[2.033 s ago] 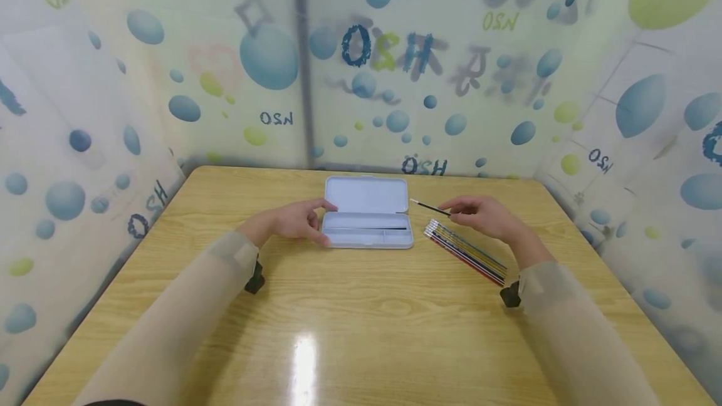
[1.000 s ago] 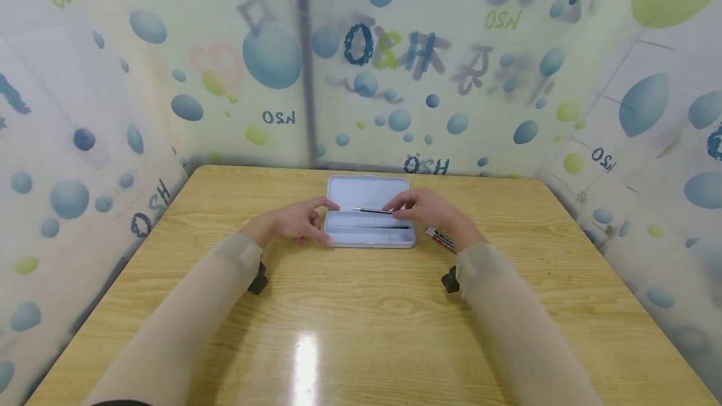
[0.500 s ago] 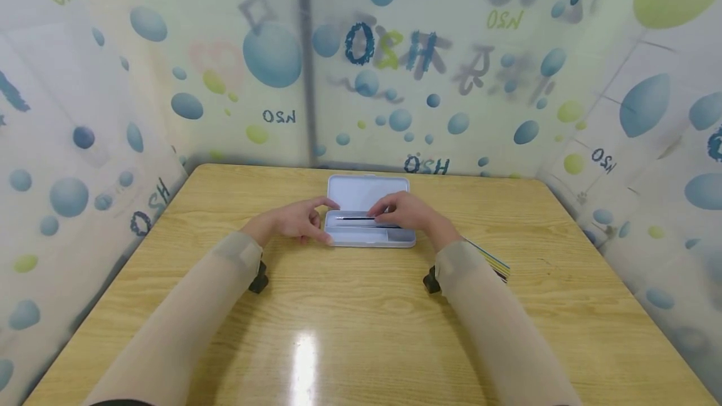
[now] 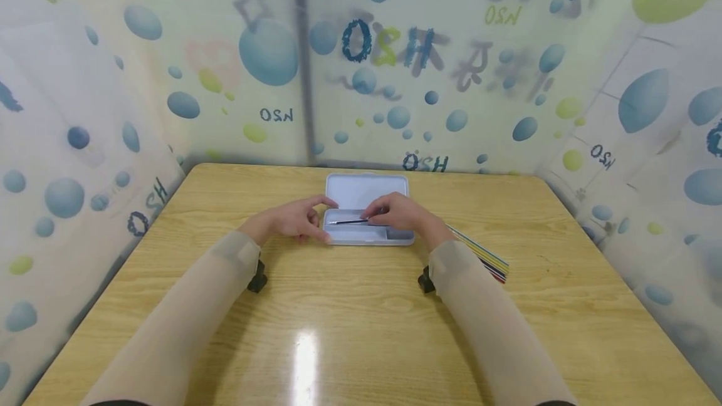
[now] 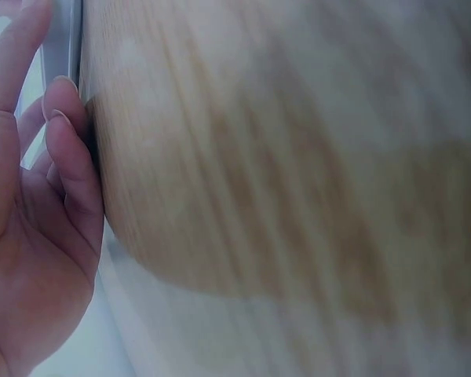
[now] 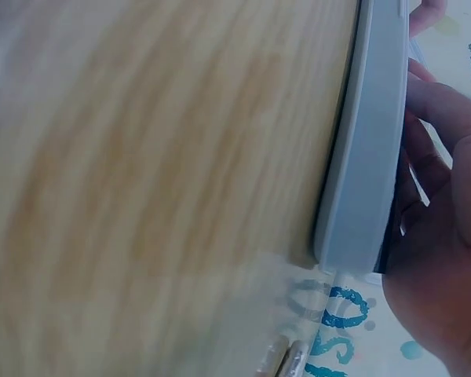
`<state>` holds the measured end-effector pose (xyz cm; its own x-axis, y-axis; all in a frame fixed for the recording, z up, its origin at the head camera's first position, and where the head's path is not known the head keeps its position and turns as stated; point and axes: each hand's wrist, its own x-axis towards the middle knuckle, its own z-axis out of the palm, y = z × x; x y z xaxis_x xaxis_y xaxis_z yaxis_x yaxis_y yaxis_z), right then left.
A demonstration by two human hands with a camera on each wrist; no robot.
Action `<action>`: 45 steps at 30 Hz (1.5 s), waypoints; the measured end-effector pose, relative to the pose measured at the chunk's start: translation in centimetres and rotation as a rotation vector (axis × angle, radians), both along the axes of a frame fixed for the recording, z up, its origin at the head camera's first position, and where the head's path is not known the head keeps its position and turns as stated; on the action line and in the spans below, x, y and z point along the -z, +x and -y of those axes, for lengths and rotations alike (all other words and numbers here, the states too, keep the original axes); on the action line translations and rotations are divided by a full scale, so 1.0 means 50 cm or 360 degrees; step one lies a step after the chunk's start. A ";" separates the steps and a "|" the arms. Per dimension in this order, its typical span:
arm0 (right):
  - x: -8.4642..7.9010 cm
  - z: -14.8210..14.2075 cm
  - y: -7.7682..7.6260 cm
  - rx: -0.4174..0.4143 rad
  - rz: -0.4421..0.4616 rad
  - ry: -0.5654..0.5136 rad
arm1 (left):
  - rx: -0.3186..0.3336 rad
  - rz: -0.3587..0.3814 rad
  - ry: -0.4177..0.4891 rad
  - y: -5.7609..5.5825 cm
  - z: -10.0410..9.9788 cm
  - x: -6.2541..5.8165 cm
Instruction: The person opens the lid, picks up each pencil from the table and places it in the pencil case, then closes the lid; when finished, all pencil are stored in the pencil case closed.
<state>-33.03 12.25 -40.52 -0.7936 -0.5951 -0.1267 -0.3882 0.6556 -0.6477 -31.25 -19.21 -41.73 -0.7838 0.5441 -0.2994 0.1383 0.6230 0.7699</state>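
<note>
A pale blue pencil case (image 4: pixel 358 189) lies on the table with its lid tipped back. My left hand (image 4: pixel 292 218) holds the case's left end, thumb at the front corner and forefinger near the hinge side. Over the rear compartment, my right hand (image 4: pixel 398 211) pinches a dark pencil (image 4: pixel 345 222) with a whitish end pointing left. The pencil is low in that compartment; its right part is hidden by the fingers. In the right wrist view, the case's side wall (image 6: pixel 363 149) stands beside the curled right hand (image 6: pixel 454 177).
Several coloured pencils (image 4: pixel 486 254) lie side by side on the wooden table (image 4: pixel 361 306), right of the case and partly under my right forearm. A bubble-patterned sheet (image 4: pixel 361 99) stands behind the table and along both sides.
My right hand has carried the dark pencil leftwards from beside the loose pencils into the case, then lowered it in the rear compartment. My left hand has stayed at the case's left end.
</note>
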 end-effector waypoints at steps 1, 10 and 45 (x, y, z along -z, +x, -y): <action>0.000 0.001 0.000 -0.0002 0.0000 -0.0001 | -0.0001 -0.0002 -0.0002 0.000 0.001 0.000; 0.001 0.004 -0.001 0.0011 0.0036 -0.0007 | 0.0003 0.0005 0.0012 0.000 0.002 -0.001; -0.048 -0.190 0.060 0.0251 -0.0043 -0.0157 | 0.0031 -0.0020 0.0015 0.001 0.001 0.002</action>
